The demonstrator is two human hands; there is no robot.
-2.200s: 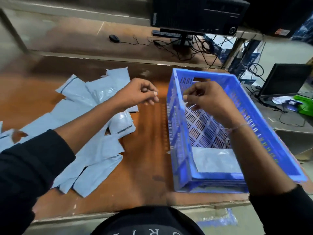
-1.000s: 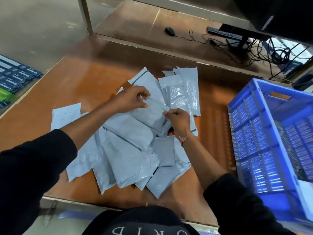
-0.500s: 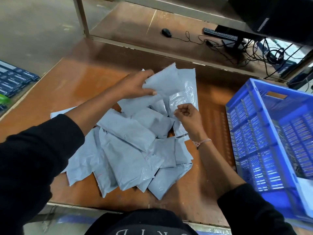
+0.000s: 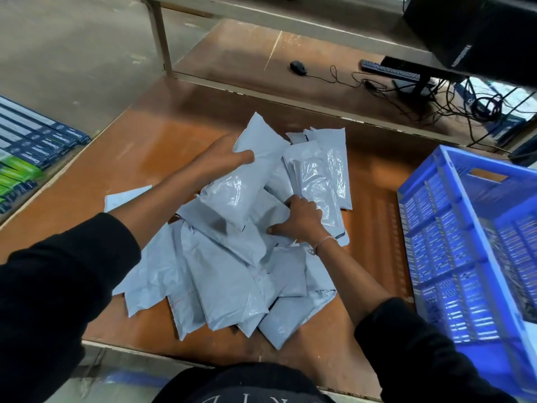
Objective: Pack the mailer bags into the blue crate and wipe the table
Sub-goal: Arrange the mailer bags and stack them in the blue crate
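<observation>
Gripping one mailer bag (image 4: 247, 181) by its far end, our left hand (image 4: 223, 158) held it above the pile of mailer bags (image 4: 232, 274) on the tabletop (image 4: 162, 146), its long axis running toward us. The blue crate (image 4: 453, 245) lay well off to the right, nearer our right hand (image 4: 299, 219), whose curled fingers pressed into the pile.

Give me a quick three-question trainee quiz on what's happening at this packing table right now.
1. True or false: the left hand grips a mailer bag lifted above the pile.
2. Which side of the pile is the blue crate on: A left, B right?
3. What does the right hand rest on?

Key: 1 true; 2 B; 3 the pile of mailer bags on the table.
</observation>
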